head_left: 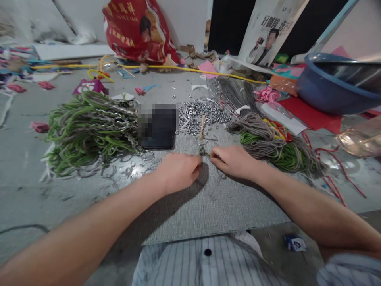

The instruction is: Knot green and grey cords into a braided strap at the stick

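My left hand (pixel 183 171) is closed, knuckles up, with its fingertips pinched at a short dark greenish cord (pixel 203 151). Facing it from the other side, my right hand (pixel 230 159) is also closed and pinches the same cord. Most of the cord is hidden by my fingers. Just beyond my hands is a thin wooden stick (pixel 202 126). A heap of small metal rings or nuts (pixel 205 113) lies behind it. To the left sits a black phone-like device (pixel 159 133), partly blurred out.
A pile of green and grey cords with metal chains (pixel 92 131) lies left. Bundles of grey and green cord (pixel 268 143) lie right, near a blue basin (pixel 324 91). A red bag (pixel 138 31) and a yellow cable (pixel 166 67) are at the back.
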### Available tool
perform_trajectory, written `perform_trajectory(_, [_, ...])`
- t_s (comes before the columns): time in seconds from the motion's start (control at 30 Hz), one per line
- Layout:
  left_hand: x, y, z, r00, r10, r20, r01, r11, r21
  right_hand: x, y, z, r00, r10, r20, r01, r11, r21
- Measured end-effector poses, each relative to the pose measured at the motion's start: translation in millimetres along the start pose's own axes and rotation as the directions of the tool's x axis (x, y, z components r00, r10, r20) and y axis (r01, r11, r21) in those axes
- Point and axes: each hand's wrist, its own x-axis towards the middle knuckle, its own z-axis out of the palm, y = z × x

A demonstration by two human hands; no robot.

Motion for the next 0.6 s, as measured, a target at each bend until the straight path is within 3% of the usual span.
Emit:
perform_trajectory(0.13, [-2.4, -4.8, -5.1, 0.991, 0.109, 0.073, -0.107, 0.993, -0.042, -0.9, 0.1, -0.7, 1.0, -0.026, 0.01, 0.025, 0.999, 0.033])
perform_trajectory(0.3, [-3.0, -6.9, -4.7, 0.982, 0.163, 0.096, -0.16, 0.986, -0.036, -1.4, -0.5, -2.8, 0.999, -0.033, 0.021, 0.032, 0.998, 0.05])
perform_trajectory(0.43, [-3.2, -6.4, -4.7, 0.979, 0.164, 0.12, -0.163, 0.986, -0.023, -1.6, -1.5, -4.4, 0.998, -0.039, 0.044, 0.038, 0.999, 0.025])
perform_trajectory(0.6, [-3.1, -5.4, -4.2, 0.992, 0.093, 0.088, -0.094, 0.996, 0.007, -0.5, 0.3, -3.4, 0.999, 0.05, 0.0, -0.05, 0.998, -0.037])
